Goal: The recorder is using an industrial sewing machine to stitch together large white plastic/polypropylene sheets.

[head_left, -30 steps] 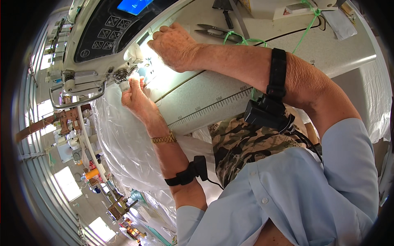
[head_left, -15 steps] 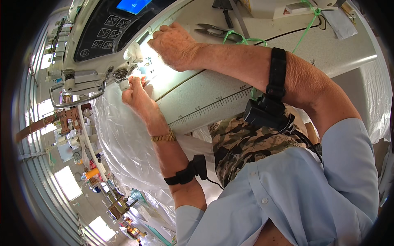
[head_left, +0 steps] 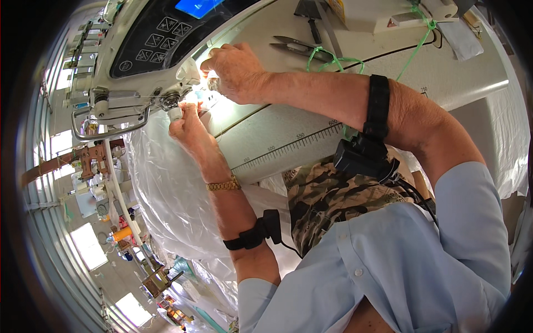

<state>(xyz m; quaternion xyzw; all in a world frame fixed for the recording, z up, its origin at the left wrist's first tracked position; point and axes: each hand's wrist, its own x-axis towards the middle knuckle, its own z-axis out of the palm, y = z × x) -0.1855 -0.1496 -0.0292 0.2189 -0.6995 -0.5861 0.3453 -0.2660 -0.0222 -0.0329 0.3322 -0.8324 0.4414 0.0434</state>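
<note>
Both of my hands work in bright lamplight at the front of a sewing machine [head_left: 139,83]. My left hand [head_left: 191,127] is raised beside the needle area, just under a round metal thread tensioner [head_left: 170,100]. Its thumb and fingers are pinched together; glare hides whatever is between them. My right hand [head_left: 239,75] is close by on the far side, fingers curled. A small shiny metal piece [head_left: 213,84], its kind unclear, shows under these fingers. A thin thread hangs below my left fingertips onto the pale machine table.
A ruler scale [head_left: 288,143] runs along the table's near edge. Thread snips [head_left: 300,46] lie beyond my right forearm, with green string [head_left: 336,60] next to them. Clear plastic sheeting [head_left: 161,183] drapes at the left. A wire guard [head_left: 111,133] juts from the machine.
My right hand has shifted down toward the left one, and the small metal piece now shows under its fingers. My left hand stays pinched near the tensioner. The view has moved slightly.
</note>
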